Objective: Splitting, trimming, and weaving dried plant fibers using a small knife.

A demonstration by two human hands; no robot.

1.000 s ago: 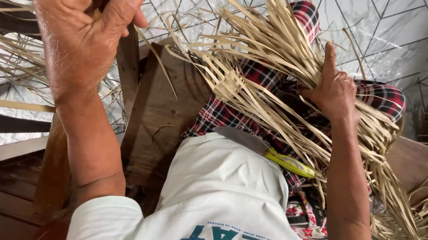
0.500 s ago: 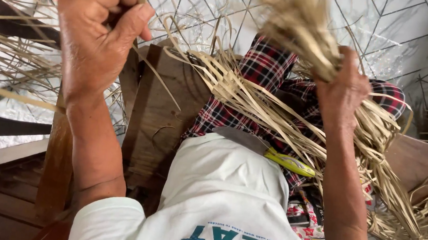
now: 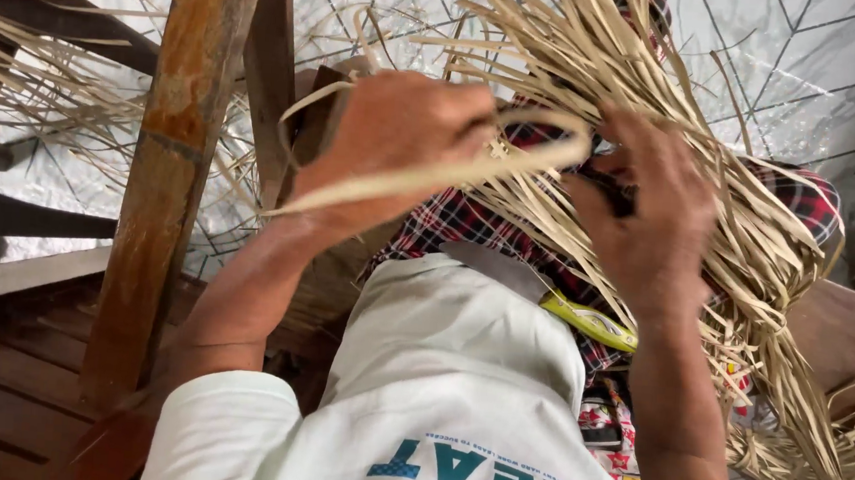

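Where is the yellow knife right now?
In the head view, the yellow-handled knife lies on the person's lap, right of centre, between the white shirt and the straw strips, just below the right hand.

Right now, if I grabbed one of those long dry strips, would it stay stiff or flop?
Probably flop: the strip in the left hand curves into a loop. Likely light too, since the loose strips are thin and flat.

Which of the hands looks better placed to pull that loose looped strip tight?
Probably the left hand: it grips the pale looped strip, whose free end trails out to its side. The right hand is pressed into the bundle of strips on the lap, seemingly steadying it.
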